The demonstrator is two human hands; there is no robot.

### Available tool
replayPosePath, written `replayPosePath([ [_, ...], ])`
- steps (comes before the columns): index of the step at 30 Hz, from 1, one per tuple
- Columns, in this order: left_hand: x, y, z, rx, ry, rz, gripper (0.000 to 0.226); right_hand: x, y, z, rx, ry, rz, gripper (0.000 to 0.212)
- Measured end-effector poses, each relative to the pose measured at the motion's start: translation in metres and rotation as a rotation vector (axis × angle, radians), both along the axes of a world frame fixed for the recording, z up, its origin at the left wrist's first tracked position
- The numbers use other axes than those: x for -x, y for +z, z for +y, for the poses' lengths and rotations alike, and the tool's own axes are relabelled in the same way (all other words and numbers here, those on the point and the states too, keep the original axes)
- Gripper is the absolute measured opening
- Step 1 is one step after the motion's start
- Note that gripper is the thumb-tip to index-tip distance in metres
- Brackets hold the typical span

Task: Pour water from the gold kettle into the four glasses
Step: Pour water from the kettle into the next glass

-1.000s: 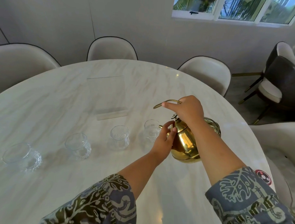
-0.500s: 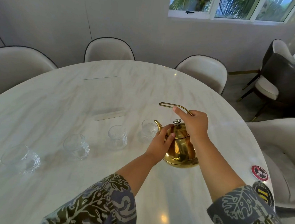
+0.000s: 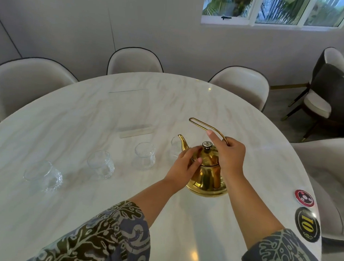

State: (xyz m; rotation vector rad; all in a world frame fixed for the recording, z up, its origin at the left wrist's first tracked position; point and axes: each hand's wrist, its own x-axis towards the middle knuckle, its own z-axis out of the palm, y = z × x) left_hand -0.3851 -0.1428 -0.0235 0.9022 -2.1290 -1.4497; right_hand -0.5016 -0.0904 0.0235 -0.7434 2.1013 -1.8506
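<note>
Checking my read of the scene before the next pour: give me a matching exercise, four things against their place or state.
Things:
1. gold kettle
2. left hand
3. right hand
4. red round sticker

Places or states:
A. gripping the wire handle
B. stuck near the table's right edge
C. resting against the lid side
D. upright, spout toward the nearest glass

Pairs: 1-D, 2-C, 3-A, 4-B
</note>
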Motion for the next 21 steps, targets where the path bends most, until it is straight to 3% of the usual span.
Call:
replayPosePath([
  [21, -0.087, 0.01, -0.012, -0.055, 0.071, 0.009, 0.045, -0.076, 0.029, -0.038, -0.122, 0.195, 0.116, 0.063],
])
